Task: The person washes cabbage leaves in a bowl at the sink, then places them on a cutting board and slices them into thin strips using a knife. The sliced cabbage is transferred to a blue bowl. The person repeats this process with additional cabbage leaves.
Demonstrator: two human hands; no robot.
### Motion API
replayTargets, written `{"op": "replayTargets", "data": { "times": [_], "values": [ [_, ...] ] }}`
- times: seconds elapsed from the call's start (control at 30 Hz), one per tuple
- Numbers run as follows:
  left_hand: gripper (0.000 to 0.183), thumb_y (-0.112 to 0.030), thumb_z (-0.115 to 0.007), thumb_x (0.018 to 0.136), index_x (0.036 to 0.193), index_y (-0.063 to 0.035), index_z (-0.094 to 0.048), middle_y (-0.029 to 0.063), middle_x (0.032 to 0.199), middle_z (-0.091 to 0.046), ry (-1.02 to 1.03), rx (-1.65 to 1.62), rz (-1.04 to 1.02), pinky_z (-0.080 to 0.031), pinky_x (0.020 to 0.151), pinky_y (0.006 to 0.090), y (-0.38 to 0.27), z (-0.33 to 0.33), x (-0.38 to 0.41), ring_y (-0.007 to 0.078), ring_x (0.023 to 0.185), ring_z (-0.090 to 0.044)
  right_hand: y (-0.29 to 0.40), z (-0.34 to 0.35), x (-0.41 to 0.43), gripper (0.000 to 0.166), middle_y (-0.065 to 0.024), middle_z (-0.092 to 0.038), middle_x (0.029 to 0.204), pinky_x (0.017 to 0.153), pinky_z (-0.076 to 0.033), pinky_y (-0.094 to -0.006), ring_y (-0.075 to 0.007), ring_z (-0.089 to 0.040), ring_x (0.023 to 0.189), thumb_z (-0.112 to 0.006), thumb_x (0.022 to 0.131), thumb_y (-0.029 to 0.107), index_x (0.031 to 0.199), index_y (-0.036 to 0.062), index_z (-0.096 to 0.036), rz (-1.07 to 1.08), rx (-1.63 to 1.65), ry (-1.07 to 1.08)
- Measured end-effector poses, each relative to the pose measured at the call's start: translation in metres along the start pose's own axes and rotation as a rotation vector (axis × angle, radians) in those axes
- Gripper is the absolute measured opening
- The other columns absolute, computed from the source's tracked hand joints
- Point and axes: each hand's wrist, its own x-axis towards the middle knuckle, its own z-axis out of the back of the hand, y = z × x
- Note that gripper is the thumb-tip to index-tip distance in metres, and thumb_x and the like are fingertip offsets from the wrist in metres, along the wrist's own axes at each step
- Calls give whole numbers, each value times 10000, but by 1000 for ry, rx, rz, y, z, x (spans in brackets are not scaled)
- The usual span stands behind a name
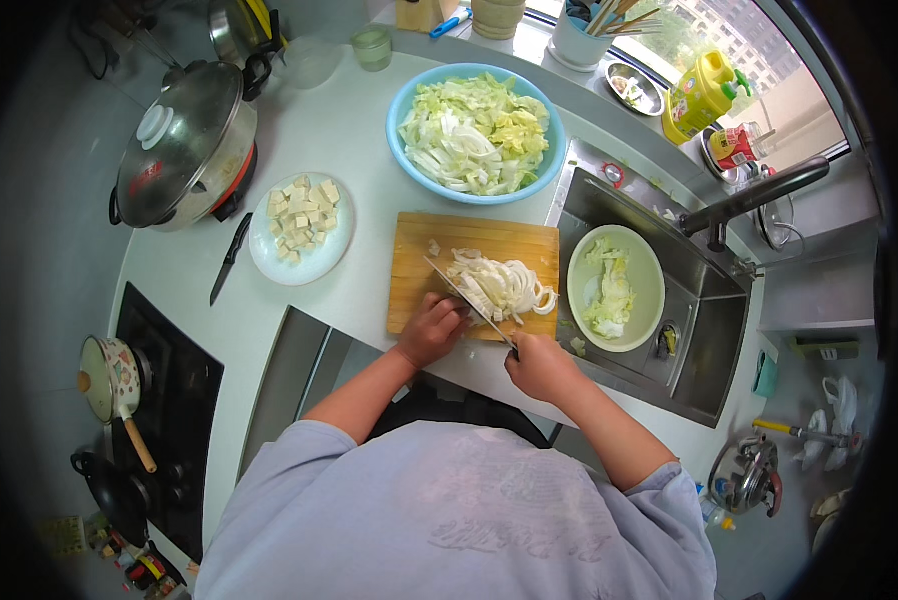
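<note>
My right hand (pixel 545 367) grips the dark handle of a kitchen knife (pixel 470 301). Its blade stands on edge, slanting across a wooden cutting board (pixel 411 240). To the right of the blade lies a heap of sliced napa cabbage (pixel 505 285), pale and cut in thin strips. My left hand (pixel 434 328) rests at the board's front left, fingers curled close against the blade's left side. Whatever is under those fingertips is mostly hidden. Behind the board, a blue basin (pixel 394 146) is full of cut cabbage leaves (pixel 479 135).
A cream bowl (pixel 578 300) with cabbage leaves sits in the steel sink (pixel 711 337), under a dark faucet (pixel 756 196). Left of the board are a plate (pixel 338 247) of tofu cubes (pixel 303 214), a black-handled knife (pixel 231 259) and a lidded electric pot (pixel 186 150). A cooktop (pixel 171 420) holds pans.
</note>
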Motion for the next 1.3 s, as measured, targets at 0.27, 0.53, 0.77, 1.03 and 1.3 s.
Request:
{"op": "replayTargets", "data": {
  "times": [0.27,0.53,0.77,1.03,1.3],
  "values": [
    [186,-66,-721,760,911,-47,-615,62,990,-602,4,-3,6,-482,753,358,0,-4,-1,277,868,-544,0,-7,-1,170,-266,-648,815,743,-516,-513,-440,-635,800,-577,812,150,834,-18,-588,-39,-5,-44],
    [192,-47,-725,759,912,-56,-609,70,981,-610,-10,-14,21,-434,761,381,-2,1,2,261,871,-558,-3,-21,15,186,-262,-653,825,746,-515,-518,-433,-642,801,-576,819,173,872,-4,-599,2,-8,-76],
    [215,-51,-727,755,908,-68,-578,86,968,-572,-18,-12,20,-461,730,396,-2,-2,-1,302,836,-529,-5,-38,32,201,-251,-660,853,767,-511,-518,-423,-645,837,-585,828,194,950,35,-591,19,26,-135],
    [220,-37,-740,742,876,-58,-567,109,978,-561,-82,-69,82,-466,735,396,-3,-4,-6,319,845,-537,-10,-43,35,198,-256,-655,869,768,-506,-526,-435,-634,846,-599,814,192,944,42,-593,58,65,-210],
    [211,-73,-743,755,907,-52,-598,114,994,-570,-88,-27,89,-490,742,405,-5,-4,-8,322,863,-550,-5,-40,14,169,-262,-633,747,693,-508,-527,-451,-626,739,-609,798,163,895,29,-578,144,112,-327]
  ]
}}
